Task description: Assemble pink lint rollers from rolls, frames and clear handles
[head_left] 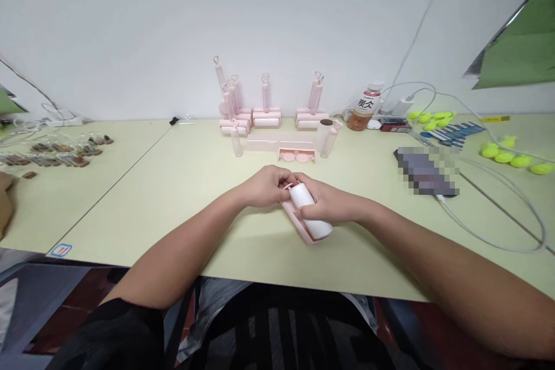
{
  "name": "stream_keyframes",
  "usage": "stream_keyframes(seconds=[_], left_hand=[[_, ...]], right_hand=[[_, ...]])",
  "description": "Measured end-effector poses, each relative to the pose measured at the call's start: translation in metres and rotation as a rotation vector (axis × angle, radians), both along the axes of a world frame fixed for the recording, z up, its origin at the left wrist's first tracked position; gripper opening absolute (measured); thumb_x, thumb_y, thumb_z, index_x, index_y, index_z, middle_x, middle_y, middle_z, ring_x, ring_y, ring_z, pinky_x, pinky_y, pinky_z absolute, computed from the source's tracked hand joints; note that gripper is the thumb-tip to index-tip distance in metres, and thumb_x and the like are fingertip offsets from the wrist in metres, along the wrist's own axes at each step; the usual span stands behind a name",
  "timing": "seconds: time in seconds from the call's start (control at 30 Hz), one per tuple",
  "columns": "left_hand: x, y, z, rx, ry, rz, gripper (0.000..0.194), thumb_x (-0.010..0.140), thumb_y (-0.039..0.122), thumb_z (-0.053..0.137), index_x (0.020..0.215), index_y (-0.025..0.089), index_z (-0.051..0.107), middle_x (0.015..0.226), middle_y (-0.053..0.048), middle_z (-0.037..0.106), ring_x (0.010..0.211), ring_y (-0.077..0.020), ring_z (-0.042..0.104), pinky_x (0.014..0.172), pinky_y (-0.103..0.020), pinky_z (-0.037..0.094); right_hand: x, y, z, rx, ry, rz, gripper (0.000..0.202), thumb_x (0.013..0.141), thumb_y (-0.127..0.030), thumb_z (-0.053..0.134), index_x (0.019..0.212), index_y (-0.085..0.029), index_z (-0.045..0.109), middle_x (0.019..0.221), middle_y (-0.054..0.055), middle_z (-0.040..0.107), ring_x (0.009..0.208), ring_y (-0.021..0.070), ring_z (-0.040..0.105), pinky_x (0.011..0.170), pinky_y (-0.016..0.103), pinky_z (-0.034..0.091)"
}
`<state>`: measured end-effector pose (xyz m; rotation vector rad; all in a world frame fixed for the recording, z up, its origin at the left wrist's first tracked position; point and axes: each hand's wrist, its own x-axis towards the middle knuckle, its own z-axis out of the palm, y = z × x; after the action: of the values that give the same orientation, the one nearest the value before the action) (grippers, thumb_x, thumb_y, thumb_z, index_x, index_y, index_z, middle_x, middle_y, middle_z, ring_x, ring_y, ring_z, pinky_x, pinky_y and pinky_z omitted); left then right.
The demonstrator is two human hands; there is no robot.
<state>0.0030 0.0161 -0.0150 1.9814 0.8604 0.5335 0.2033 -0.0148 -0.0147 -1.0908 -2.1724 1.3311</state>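
Right hand [330,202] and left hand [266,186] meet on a pink holder [297,222] with a white roll [319,229]

The pale yellow table [243,260] spans the view, and both arms reach over its near edge. The right arm [425,248] slants in bare from the lower right. The left arm [186,243] leaves a black sleeve [117,335] and slopes inward from the other side, so the two come together near the middle, over the tabletop.

The right hand grasps the white roll, its thumb laid across the upper face and its fingers mostly hidden. The left hand is turned inward, back up, fingers curled, gripping the pink holder at its far end; exactly what its fingertips pinch there is too small to tell.

The pink holder lies slantwise between the hands, its near end pointing rightward and toward the person; whether it touches the table cannot be told. The white roll sits along it, on its right side. A small open pink case [297,155] lies just beyond the hands.
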Motion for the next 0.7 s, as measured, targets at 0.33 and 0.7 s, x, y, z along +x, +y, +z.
stream_keyframes(seconds=[0.33,0.7], left_hand=[[-0.007,-0.009,0.017,-0.129,-0.031,-0.068,0.034,0.066,0.009,0.056,0.098,0.016,0.062,0.076,0.002,0.060,0.059,-0.0090,0.055,0.051,-0.019,0.041],[-0.011,-0.006,0.018,-0.227,-0.059,-0.167,0.044,0.079,0.031,0.071,0.120,0.017,0.062,0.079,-0.001,0.062,0.058,-0.0095,0.057,0.051,-0.022,0.048]], right_hand=[[0.004,-0.005,0.005,0.108,0.056,0.061,0.084,0.072,-0.017,0.065,0.147,-0.026,0.029,0.127,0.007,0.057,0.108,0.0269,0.058,0.084,0.037,0.050],[0.014,0.000,0.003,0.071,0.066,0.074,0.086,0.072,-0.015,0.061,0.149,-0.027,0.025,0.127,0.007,0.058,0.102,0.0265,0.061,0.079,0.037,0.051]])
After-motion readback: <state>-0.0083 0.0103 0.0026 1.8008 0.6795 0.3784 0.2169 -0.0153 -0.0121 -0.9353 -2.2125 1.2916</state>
